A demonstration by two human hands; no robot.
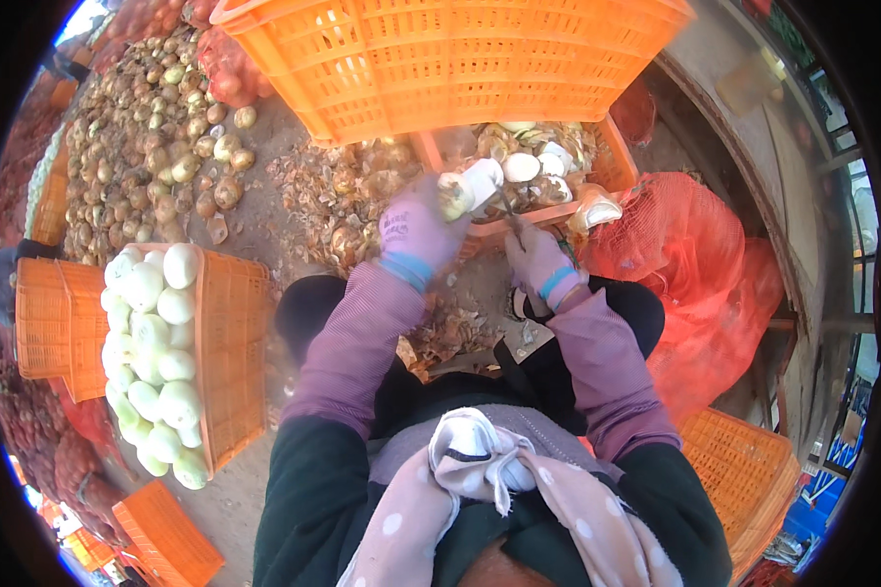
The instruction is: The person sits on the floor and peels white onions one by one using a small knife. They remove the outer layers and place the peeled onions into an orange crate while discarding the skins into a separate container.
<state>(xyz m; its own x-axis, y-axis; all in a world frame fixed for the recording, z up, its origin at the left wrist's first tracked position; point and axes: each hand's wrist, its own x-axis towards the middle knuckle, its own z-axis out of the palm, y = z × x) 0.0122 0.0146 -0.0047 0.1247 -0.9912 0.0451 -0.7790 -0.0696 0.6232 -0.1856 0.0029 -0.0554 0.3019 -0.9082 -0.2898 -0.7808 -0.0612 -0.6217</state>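
Note:
My left hand (pixel 417 224), in a pale glove with a blue cuff, grips an onion (pixel 453 198). A white piece (pixel 482 180) lies against that onion, and I cannot tell whether it is a peeled layer or another onion. In my right hand (pixel 542 257), gloved as well, is a small knife (pixel 509 205) with its blade up near the white piece. Both hands are over the near edge of a low orange crate (pixel 620 158), which holds onion skins and several whitish onions (pixel 521 167). A peeled-back scrap of onion skin (pixel 600 211) hangs over its rim.
A large orange crate (pixel 448 66) stands just ahead. At left, peeled onions (pixel 150 352) fill another crate (pixel 235 359); unpeeled onions (pixel 147 147) cover the floor behind it. Red mesh sacks (pixel 697 293) lie at right beside a wooden edge (pixel 749 154). Onion skins (pixel 323 198) litter the ground.

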